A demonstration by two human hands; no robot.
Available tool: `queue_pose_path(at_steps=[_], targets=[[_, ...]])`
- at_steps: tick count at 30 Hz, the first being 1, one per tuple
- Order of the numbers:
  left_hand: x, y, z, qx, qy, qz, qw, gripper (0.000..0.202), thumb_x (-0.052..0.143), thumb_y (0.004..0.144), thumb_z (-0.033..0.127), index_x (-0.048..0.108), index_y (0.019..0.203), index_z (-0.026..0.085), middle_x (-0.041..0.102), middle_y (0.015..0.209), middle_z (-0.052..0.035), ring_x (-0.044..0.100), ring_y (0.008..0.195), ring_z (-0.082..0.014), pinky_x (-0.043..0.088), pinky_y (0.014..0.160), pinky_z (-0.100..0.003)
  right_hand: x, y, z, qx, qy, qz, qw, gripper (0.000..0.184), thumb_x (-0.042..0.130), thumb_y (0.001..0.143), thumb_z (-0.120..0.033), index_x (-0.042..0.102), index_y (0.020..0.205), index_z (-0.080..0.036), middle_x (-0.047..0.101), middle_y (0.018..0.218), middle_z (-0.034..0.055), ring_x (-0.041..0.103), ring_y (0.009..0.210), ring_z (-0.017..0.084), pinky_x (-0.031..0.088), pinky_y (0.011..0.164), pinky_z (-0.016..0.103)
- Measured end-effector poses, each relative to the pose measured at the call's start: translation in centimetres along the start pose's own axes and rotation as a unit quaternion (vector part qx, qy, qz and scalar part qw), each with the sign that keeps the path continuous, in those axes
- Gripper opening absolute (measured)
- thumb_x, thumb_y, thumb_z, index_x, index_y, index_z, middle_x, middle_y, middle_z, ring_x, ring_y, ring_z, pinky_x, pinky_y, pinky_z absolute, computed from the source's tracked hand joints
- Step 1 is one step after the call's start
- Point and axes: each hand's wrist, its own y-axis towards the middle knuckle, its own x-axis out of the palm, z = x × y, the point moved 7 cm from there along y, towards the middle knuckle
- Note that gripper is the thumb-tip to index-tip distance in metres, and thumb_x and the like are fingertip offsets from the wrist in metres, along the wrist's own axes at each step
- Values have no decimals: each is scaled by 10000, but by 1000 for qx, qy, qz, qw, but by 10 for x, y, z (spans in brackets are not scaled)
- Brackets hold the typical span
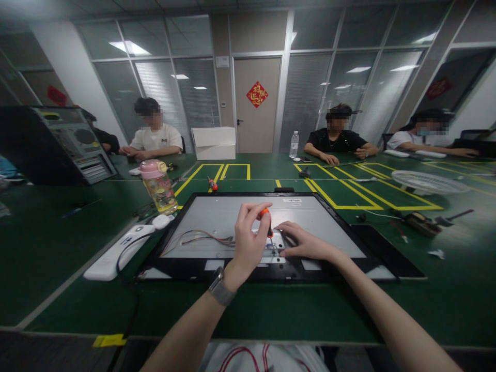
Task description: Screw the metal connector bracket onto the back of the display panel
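My left hand [251,232] is closed around the orange and black handle of a screwdriver [270,227], which stands upright over a small metal plate. Resting beside it, my right hand [300,240] has its fingertips down on the same plate [279,242]; whether they grip anything is hard to see. Beneath both hands lies a flat display panel [325,227] with a silver back and a black frame. Several thin coloured wires [201,236] run over the panel's left half toward the plate, where my left hand hides their ends.
A white power strip [116,253] with a black cable lies left, near a pink-lided bottle [157,188]. A computer case [58,144] stands far left. Right are a black slab [391,253] and a white round grille [426,182]. Several people sit across the green table [248,315].
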Motion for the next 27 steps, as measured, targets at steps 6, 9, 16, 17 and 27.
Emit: queue_pose_path(at_steps=[6,9,16,17,27], targets=[[0,-1,5,25,-3,0,1000,196,557,880,198,647,1053,212,520,922,-26,544,825,-128,467,759,-265,1,0,3,-2,-5,2,1000,600,723,729,-422,508,1243,-200,488,1235,99,462,1159,279,382,1014,424],[2,0,7,38,2,-3,999,221,567,863,165,637,1068,210,520,909,-21,535,811,-123,466,756,-266,1,0,3,-6,-4,1,1000,604,717,734,-426,503,1254,-205,489,1239,98,458,1162,282,381,1014,429],[-1,1,2,10,13,20,1000,177,599,854,207,654,1023,207,518,884,-21,540,792,-129,469,743,-266,1,0,4,6,-4,-2,1000,606,722,727,-445,510,1243,-207,490,1234,94,460,1165,278,385,1014,422],[-1,1,2,7,9,19,1000,175,580,867,215,654,1025,205,526,903,-28,548,807,-132,470,744,-265,0,0,3,6,-3,-3,1000,610,720,729,-447,506,1248,-208,487,1239,94,459,1169,277,383,1017,423],[2,1,0,-13,-11,-10,1000,211,498,916,209,641,1071,210,595,936,-45,575,835,-143,476,751,-268,2,1,4,-3,-1,-1,1000,600,724,727,-438,514,1234,-195,491,1230,99,458,1170,275,369,1030,421]])
